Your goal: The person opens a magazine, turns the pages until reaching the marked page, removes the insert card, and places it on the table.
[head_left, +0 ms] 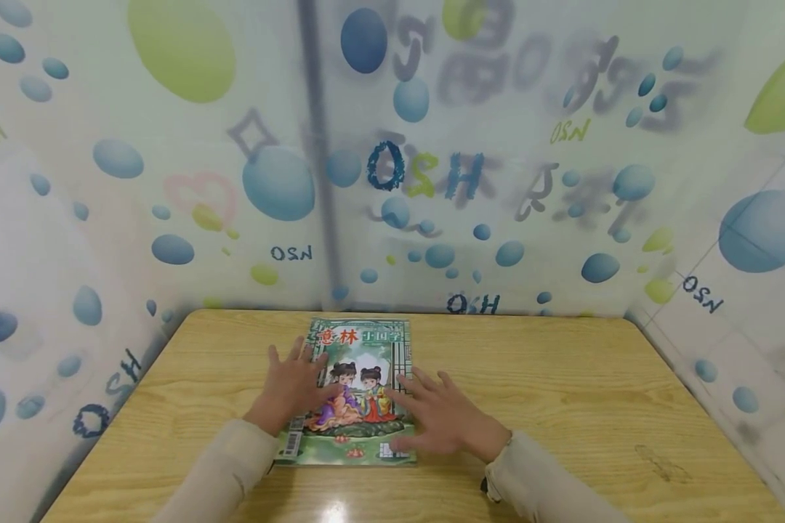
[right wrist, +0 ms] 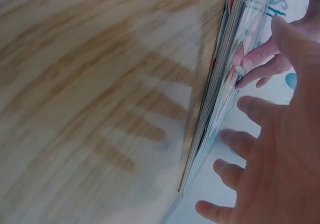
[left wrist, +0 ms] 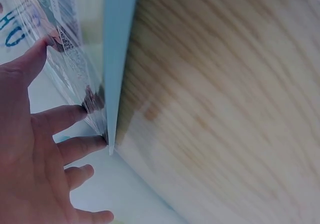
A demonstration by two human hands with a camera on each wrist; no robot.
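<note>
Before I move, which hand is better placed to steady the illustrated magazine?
Probably the left hand: its fingertips appear to touch the magazine, while the right hand looks raised off it, fingers spread.

long cream fabric left sleeve (head_left: 212, 471), creased near the wrist | matching cream fabric right sleeve (head_left: 543, 479), small black piece (head_left: 490, 489) at its wrist end | bare left hand (head_left: 291, 390) | bare right hand (head_left: 441, 415)

Magazine (head_left: 361, 347) green-covered, red lettering (head_left: 348, 336), two printed figures (head_left: 374, 398) in purple-orange and red-yellow robes (head_left: 340, 412). My sleeves (head_left: 232, 454) cream. Bench (head_left: 536, 370) yellow-brown, wood-grained. Wall (head_left: 530, 287) whitish, patterned with blue and lime-green drops (head_left: 280, 185).
</note>
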